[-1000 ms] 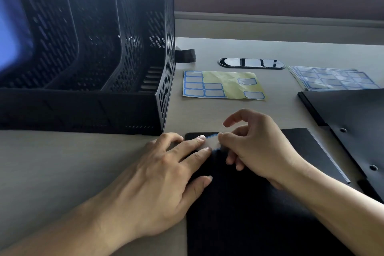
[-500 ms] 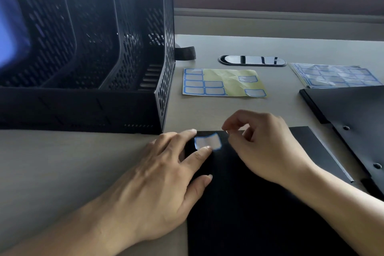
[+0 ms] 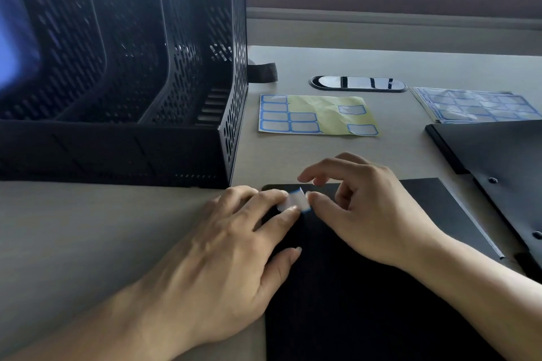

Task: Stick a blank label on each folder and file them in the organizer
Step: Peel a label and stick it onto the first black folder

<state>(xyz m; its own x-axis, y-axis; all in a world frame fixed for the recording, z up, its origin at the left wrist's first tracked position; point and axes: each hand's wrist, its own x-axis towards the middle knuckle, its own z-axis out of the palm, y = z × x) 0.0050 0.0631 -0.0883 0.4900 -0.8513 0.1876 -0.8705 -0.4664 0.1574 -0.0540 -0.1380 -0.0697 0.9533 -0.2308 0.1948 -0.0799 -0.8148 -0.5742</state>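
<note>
Left hand (image 3: 223, 249) lies flat, fingers spread, two fingertips pressing the blank label (image 3: 294, 200) onto the black folder (image 3: 366, 302) near its far-left corner. Right hand (image 3: 360, 211) loosely curled, thumb tip touching the label's right edge, not pinching. Folder lies at the table's (image 3: 88, 243) near edge, right of the organizer (image 3: 123, 73). Label sheet (image 3: 318, 115) beyond it, mostly peeled.

Organizer (image 3: 123, 91) walls off left-rear; bare desk (image 3: 293, 161) open between folder (image 3: 352, 287) and label sheet (image 3: 318, 114); second folder (image 3: 498, 161) crowds right.
</note>
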